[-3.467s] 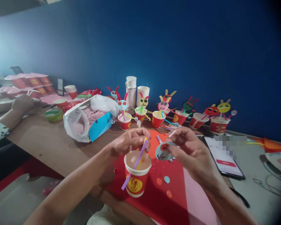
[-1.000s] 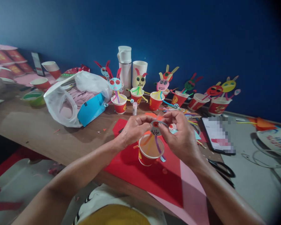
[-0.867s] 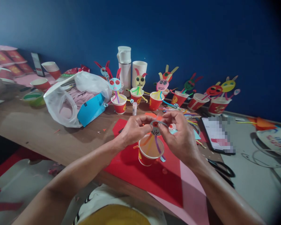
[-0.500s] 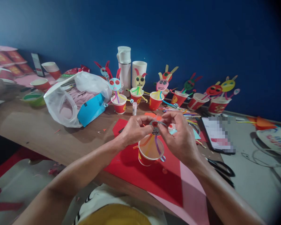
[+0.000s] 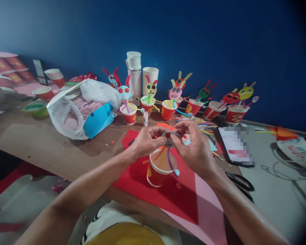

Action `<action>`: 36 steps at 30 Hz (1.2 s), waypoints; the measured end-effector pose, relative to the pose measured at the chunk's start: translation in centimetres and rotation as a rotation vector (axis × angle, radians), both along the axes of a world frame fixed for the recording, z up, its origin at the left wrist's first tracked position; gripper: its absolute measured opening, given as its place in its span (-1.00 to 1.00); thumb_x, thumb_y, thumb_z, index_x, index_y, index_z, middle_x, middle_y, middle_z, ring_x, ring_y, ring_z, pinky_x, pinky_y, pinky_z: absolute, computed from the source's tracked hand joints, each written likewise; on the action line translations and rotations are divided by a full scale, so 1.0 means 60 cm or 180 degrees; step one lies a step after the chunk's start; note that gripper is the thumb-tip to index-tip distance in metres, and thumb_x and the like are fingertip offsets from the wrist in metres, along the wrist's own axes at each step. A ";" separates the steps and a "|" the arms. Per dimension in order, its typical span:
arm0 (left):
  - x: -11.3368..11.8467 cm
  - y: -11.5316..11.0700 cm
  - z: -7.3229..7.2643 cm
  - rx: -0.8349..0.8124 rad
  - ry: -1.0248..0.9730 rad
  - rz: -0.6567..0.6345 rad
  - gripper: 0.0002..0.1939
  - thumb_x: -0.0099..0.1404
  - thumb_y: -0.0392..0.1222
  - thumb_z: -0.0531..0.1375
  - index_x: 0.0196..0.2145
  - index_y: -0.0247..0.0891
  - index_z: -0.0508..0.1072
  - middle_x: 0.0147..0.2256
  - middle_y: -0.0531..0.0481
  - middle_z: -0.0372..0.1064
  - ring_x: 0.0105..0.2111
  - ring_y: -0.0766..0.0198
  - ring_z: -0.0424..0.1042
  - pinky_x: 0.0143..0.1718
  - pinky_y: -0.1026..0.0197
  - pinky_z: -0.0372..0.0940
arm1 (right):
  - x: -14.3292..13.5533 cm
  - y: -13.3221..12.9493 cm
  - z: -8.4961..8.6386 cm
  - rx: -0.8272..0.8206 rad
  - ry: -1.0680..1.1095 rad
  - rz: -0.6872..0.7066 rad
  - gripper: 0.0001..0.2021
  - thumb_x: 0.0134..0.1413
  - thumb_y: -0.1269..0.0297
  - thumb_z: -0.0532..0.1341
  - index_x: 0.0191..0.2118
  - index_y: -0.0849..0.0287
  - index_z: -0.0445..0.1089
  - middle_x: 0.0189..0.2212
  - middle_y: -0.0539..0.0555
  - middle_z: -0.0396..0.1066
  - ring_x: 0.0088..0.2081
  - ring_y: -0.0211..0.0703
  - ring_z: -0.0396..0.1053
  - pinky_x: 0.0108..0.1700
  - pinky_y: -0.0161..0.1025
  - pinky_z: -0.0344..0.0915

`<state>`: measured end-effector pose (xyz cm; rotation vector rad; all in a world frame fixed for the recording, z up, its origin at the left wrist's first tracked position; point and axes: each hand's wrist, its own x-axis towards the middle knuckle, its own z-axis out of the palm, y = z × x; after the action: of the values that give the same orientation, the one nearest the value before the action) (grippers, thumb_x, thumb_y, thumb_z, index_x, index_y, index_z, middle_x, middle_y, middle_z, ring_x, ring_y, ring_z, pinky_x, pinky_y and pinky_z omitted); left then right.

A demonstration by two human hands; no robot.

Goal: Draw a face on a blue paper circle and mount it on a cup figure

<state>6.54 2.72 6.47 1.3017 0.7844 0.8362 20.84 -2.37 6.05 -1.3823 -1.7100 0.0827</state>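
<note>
Both hands meet above a red paper cup (image 5: 156, 175). My left hand (image 5: 148, 142) pinches the left side of a small pale blue paper face (image 5: 168, 143) with drawn features. From the right, my right hand (image 5: 193, 146) holds the face's upper right edge, where a thin grey strip shows between the fingers. Orange, yellow and purple strips run from the face down into the cup. A pale blue round piece (image 5: 176, 173) ends the purple strip. Under the cup lies red paper (image 5: 178, 200).
Several cups with paper animal faces, like the pink one (image 5: 175, 93), line the wall. A plastic bag (image 5: 66, 115) sits left; a phone (image 5: 236, 146) and black scissors (image 5: 241, 182) lie right. Part of another person shows at far left.
The cup has tipped and shifted slightly left and toward me. Both hands keep their hold on the face, and the view has shifted a little.
</note>
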 end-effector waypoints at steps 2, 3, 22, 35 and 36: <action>0.000 0.001 -0.002 0.0021 0.0020 -0.0012 -0.82 -0.05 -0.50 0.21 -0.42 -0.39 0.51 -0.54 0.08 0.44 -0.50 0.42 0.39 -0.42 0.41 0.28 | 0.000 0.000 0.000 -0.0009 0.0001 -0.0009 -0.80 0.02 0.40 0.17 -0.19 0.12 0.20 -0.34 0.05 0.36 -0.32 -0.14 0.34 -0.22 -0.13 0.27; -0.001 0.001 -0.003 0.0045 0.0027 -0.0018 -0.81 -0.05 -0.49 0.21 -0.41 -0.39 0.51 -0.54 0.08 0.43 -0.50 0.42 0.38 -0.42 0.41 0.28 | 0.000 0.000 0.001 -0.0011 0.0002 -0.0013 -0.80 0.02 0.40 0.17 -0.19 0.12 0.20 -0.34 0.05 0.36 -0.32 -0.14 0.34 -0.22 -0.13 0.27; 0.001 0.006 -0.030 0.0304 0.0022 -0.0086 -0.86 -0.03 -0.34 0.24 -0.41 -0.38 0.48 -0.56 0.07 0.38 -0.51 0.39 0.37 -0.42 0.35 0.27 | -0.002 0.000 0.000 -0.0086 0.0005 -0.0072 -0.81 0.03 0.36 0.16 -0.19 0.13 0.21 -0.32 0.07 0.37 -0.31 -0.11 0.35 -0.22 -0.11 0.28; 0.003 0.003 -0.029 0.0286 0.0099 0.0060 -0.92 -0.05 -0.32 0.21 -0.50 -0.37 0.44 -0.59 0.08 0.33 -0.51 0.35 0.36 -0.39 0.29 0.31 | -0.005 0.002 0.000 -0.0086 0.0257 0.0049 -0.81 0.01 0.39 0.18 -0.21 0.11 0.21 -0.33 0.04 0.35 -0.30 -0.17 0.35 -0.21 -0.18 0.28; 0.003 0.003 -0.028 0.0289 0.0106 0.0079 -0.92 -0.05 -0.32 0.21 -0.50 -0.37 0.44 -0.59 0.08 0.33 -0.52 0.36 0.36 -0.39 0.29 0.31 | -0.005 0.003 0.000 -0.0107 0.0322 0.0057 -0.81 0.01 0.39 0.18 -0.21 0.11 0.21 -0.33 0.03 0.35 -0.30 -0.17 0.35 -0.22 -0.19 0.29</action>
<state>6.72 2.88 4.78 1.3918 0.7980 0.8804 20.53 -2.22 6.05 -1.3646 -1.6438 0.1892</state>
